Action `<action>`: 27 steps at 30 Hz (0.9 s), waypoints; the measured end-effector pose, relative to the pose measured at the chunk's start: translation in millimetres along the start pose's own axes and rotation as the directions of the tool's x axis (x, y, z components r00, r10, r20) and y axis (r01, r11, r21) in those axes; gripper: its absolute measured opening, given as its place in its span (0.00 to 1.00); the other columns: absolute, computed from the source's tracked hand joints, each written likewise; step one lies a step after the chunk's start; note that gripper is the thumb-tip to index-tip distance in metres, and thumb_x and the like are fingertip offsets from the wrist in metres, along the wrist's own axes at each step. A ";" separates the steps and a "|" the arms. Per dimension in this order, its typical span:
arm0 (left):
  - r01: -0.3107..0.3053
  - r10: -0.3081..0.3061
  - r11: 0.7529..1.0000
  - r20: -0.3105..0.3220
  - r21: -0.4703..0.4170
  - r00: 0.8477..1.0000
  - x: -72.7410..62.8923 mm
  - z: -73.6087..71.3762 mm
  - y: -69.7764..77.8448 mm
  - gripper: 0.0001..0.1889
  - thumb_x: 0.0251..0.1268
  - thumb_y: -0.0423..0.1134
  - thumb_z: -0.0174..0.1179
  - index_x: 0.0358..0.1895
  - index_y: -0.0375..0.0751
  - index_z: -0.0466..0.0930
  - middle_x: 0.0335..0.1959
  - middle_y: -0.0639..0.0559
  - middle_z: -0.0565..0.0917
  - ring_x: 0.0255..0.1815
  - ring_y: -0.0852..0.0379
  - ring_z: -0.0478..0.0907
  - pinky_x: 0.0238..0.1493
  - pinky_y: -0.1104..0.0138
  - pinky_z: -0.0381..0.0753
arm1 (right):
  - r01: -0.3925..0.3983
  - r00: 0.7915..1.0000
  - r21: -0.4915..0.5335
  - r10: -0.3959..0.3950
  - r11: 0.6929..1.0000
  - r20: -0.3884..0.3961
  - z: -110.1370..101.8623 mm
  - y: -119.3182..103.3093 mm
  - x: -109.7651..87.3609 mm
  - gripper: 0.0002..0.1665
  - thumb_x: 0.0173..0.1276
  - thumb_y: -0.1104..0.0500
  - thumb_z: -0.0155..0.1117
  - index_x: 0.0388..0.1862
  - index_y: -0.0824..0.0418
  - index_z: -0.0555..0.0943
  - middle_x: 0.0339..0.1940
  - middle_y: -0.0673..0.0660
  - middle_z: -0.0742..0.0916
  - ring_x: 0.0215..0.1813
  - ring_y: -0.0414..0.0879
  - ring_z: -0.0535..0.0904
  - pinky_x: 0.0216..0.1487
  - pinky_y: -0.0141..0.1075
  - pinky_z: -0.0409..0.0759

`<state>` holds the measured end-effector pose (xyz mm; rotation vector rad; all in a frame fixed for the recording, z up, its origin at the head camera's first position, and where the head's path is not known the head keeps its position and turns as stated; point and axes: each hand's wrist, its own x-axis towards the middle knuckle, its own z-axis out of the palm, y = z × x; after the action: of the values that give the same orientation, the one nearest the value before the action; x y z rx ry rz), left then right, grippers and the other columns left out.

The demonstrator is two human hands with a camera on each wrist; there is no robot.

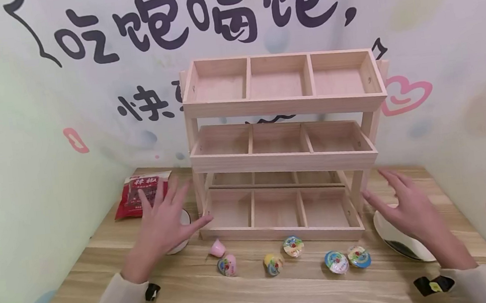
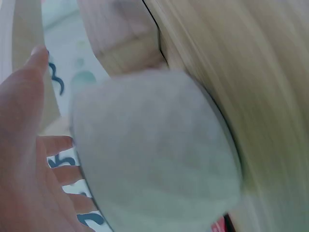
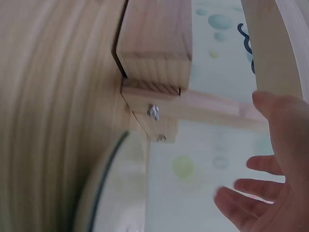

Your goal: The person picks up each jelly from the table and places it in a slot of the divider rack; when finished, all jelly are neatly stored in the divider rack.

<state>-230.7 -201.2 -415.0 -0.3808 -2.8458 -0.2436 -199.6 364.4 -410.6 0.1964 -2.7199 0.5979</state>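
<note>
Head view: left of centre, the left hand (image 1: 160, 226) spreads its fingers wide, holding nothing; at lower right, the right hand (image 1: 413, 209), thumb apart from its fingers, grips nothing either. Near centre stands the three-tier wooden rack (image 1: 284, 159), small packaged cups (image 1: 293, 246) below it. Partly hidden behind the left hand is perhaps a white bowl (image 1: 185, 217).

Lower left, a pale cuffed sleeve (image 1: 118, 301), small black piece (image 1: 152, 292) beside it; lower right, a matching sleeve (image 1: 476, 284) with yellow-centred black bow shape (image 1: 423, 286)!
</note>
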 end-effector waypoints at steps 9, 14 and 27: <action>-0.102 0.088 0.993 -0.196 -0.061 0.977 -9.2 -5.9 32.9 0.54 0.61 0.74 0.69 0.80 0.36 0.69 0.77 0.36 0.76 0.82 0.32 0.66 0.84 0.27 0.47 | -0.006 0.995 0.143 -0.008 0.990 0.096 27.0 -15.0 -2.8 0.34 0.79 0.47 0.70 0.72 0.68 0.76 0.54 0.72 0.89 0.39 0.52 0.91 0.30 0.32 0.83; -0.253 0.212 0.963 -0.318 -0.094 0.924 -11.2 -2.7 52.0 0.47 0.62 0.65 0.74 0.73 0.32 0.74 0.70 0.35 0.81 0.73 0.35 0.76 0.80 0.37 0.68 | -0.035 0.991 0.154 0.015 0.988 0.130 34.0 -17.1 -1.9 0.29 0.77 0.48 0.72 0.65 0.67 0.78 0.46 0.66 0.92 0.37 0.48 0.91 0.30 0.32 0.84; -0.459 0.421 0.865 -0.204 -0.203 0.884 -9.3 16.2 137.0 0.37 0.72 0.58 0.71 0.75 0.41 0.74 0.71 0.46 0.82 0.75 0.46 0.77 0.77 0.50 0.77 | -0.125 0.979 0.095 0.108 0.988 0.171 37.7 -19.9 -1.9 0.23 0.73 0.47 0.75 0.47 0.66 0.82 0.36 0.58 0.92 0.39 0.52 0.91 0.35 0.37 0.85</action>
<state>-187.6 -69.8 -415.1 -1.0030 -2.4908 -0.5084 -205.3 330.3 -435.8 0.1172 -2.8773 0.7920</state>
